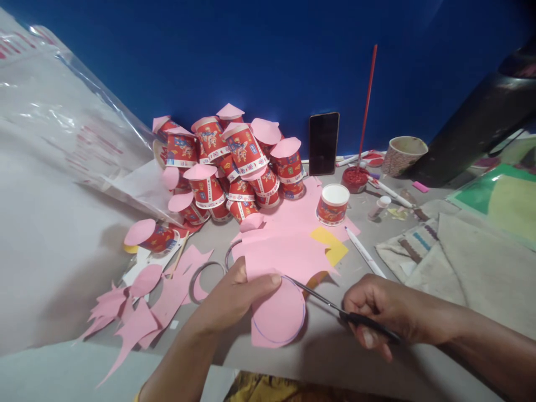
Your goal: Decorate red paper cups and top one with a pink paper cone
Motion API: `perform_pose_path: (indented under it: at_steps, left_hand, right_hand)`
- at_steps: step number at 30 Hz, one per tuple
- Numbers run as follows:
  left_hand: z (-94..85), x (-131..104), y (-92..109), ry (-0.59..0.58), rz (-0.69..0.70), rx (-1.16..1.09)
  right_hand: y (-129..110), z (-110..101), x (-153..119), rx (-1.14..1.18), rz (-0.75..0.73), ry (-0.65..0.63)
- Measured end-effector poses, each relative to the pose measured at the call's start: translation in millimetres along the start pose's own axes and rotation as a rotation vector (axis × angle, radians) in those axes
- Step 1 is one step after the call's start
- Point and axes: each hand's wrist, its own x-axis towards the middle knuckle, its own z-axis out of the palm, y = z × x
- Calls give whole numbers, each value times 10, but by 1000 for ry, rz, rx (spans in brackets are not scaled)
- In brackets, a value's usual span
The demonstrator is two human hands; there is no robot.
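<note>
My left hand [245,293] grips a sheet of pink paper [285,251], its thumb lying on top near a circle drawn in blue pen. Part of the circle's outline is cut; its lower left side still joins the sheet. My right hand [372,310] is closed round the black handles of a pair of scissors [324,300]. The blades point left and reach the paper at the circle's upper edge, close to my left thumb. Just beyond the paper stands a red printed paper cup [333,205]. A yellow paper piece [335,245] lies partly under the sheet.
Several red cups with pink paper tops [243,148] are piled at the back. Pink scraps [142,318] and tape rolls [201,279] lie left. A phone [324,144] leans on the blue wall; a marker [364,252], folded cloth [473,268] and dark bottle [473,117] are right.
</note>
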Motion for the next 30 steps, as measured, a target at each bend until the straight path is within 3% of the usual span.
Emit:
perform_pose_path:
  at_steps: [8, 18, 25, 28, 30]
  left_hand:
    - [-11, -5, 58, 22, -61, 24]
    - [-42, 0, 41, 37, -26, 56]
    - [-75, 52, 205, -69, -18, 86]
    - [-77, -24, 169, -7, -16, 103]
    - [-26, -108, 106, 133, 14, 71]
  right_hand:
    - [-30, 10, -14, -39, 10, 17]
    - [-63, 29, -27, -61, 6, -11]
    - [-88, 51, -28, -51, -25, 27]
    - [-82, 55, -7, -7, -80, 44]
    - [-79, 59, 12, 16, -103, 45]
